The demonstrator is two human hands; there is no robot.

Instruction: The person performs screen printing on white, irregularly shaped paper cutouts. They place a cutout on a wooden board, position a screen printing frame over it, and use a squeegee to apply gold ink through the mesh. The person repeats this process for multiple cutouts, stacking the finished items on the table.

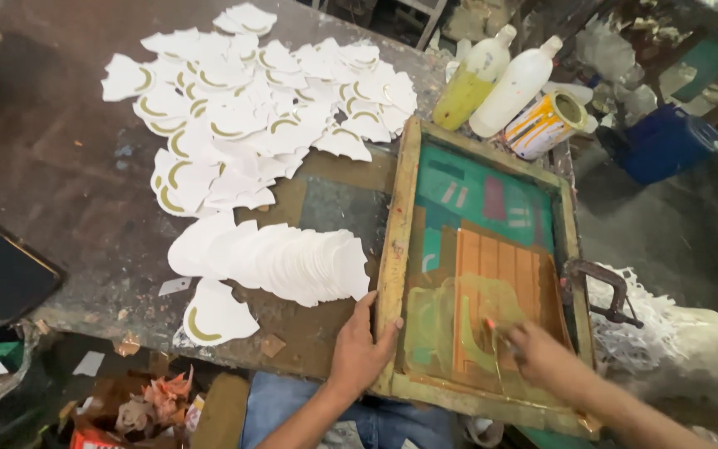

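Observation:
A wooden-framed printing screen (398, 224) with green mesh lies flat on the worn table (68, 166). My left hand (361, 349) grips the frame's left rail near its front corner. My right hand (542, 353) is inside the frame, blurred, pressing on an orange squeegee (500, 291) that sits in yellow-green ink. Left of the frame lies a fanned row of blank white cut paper pieces (284, 259). One printed piece with a gold arc (213, 318) lies near the table's front edge.
Many printed white pieces with gold arcs (259, 100) are spread across the table's far half. Two plastic bottles (496, 79) and a tipped tin (546, 123) stand behind the frame. A metal clamp (604, 287) holds its right side. A blue container (666, 141) sits beyond.

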